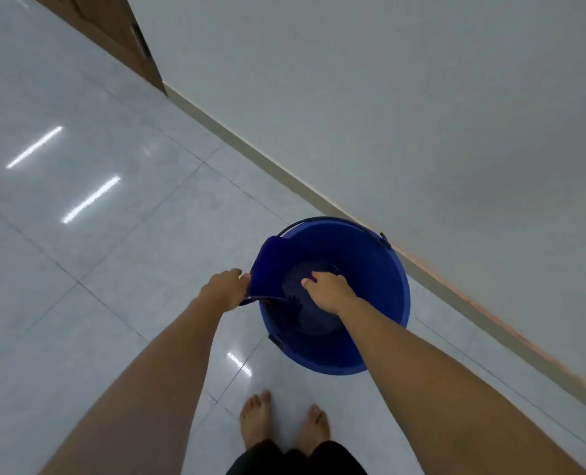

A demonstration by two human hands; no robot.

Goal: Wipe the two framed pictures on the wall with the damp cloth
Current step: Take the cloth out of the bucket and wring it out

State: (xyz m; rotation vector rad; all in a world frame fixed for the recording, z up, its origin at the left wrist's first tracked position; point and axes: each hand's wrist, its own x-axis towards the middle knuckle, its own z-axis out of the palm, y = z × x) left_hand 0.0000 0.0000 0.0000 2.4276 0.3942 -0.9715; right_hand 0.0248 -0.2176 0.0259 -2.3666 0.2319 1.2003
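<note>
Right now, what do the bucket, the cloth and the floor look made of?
Bucket: likely plastic, smooth blue moulded wall. Cloth: dark blue fabric, draping limply over the rim from the left hand. Floor: glossy pale tiles with visible joints and sharp light reflections.

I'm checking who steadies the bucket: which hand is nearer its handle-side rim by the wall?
Right. The right hand reaches down inside the blue bucket; the left hand holds the dark blue cloth at the rim's opposite side.
</note>
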